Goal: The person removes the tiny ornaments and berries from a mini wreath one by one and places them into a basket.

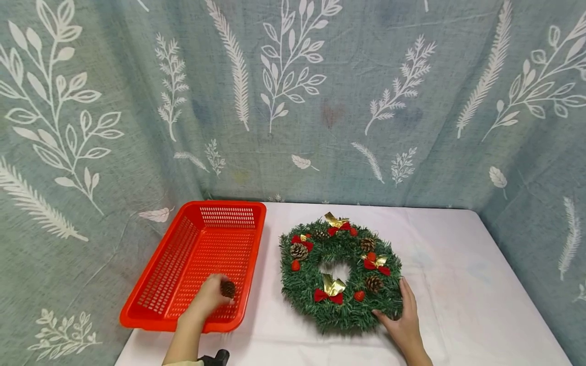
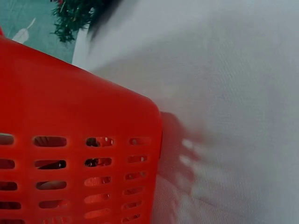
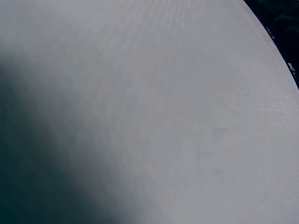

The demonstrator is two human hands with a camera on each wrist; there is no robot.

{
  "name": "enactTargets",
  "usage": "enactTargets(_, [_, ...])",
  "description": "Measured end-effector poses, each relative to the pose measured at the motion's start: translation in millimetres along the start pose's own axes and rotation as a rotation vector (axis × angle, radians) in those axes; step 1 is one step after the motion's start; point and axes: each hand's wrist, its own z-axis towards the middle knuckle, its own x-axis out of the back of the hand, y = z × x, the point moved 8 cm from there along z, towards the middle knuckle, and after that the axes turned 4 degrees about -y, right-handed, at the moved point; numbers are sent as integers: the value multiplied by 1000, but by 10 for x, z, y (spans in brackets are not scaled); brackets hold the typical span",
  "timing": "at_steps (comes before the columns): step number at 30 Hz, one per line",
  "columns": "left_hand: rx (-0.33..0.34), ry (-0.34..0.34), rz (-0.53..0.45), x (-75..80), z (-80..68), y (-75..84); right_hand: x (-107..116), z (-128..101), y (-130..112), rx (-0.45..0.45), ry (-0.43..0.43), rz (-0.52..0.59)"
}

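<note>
My left hand (image 1: 208,300) is inside the red basket (image 1: 263,239) near its front right corner, holding a brown pinecone (image 1: 227,289) between thumb and fingers. Through the slots of the basket wall (image 2: 74,112), the left wrist view gives only glimpses of what is inside. A green Christmas wreath (image 1: 299,300) lies flat on the table. It carries pinecones, red berries and red bows with gold ribbon. At the wreath's front right edge, my right hand (image 1: 405,325) holds the rim, thumb in front and fingers along the right side. The right wrist view shows neither hand nor wreath clearly.
A white cloth (image 1: 467,284) covers the table, whose far edge runs behind the wreath. Grey-green curtains (image 1: 329,142) with white leaf prints hang behind and on both sides. The basket stands at the left, apart from the wreath.
</note>
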Motion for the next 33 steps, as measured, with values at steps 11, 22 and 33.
enactTargets(11, [1, -54, 12, -74, 37, 61, 46, 32, 7, 43, 16, 20])
enactTargets(22, [15, -1, -26, -14, -2, 51, 14, 19, 16, -13, -1, 21])
enactTargets(33, [-33, 141, -266, 161, -83, 142, 5, 3, 8, -44, -16, 29])
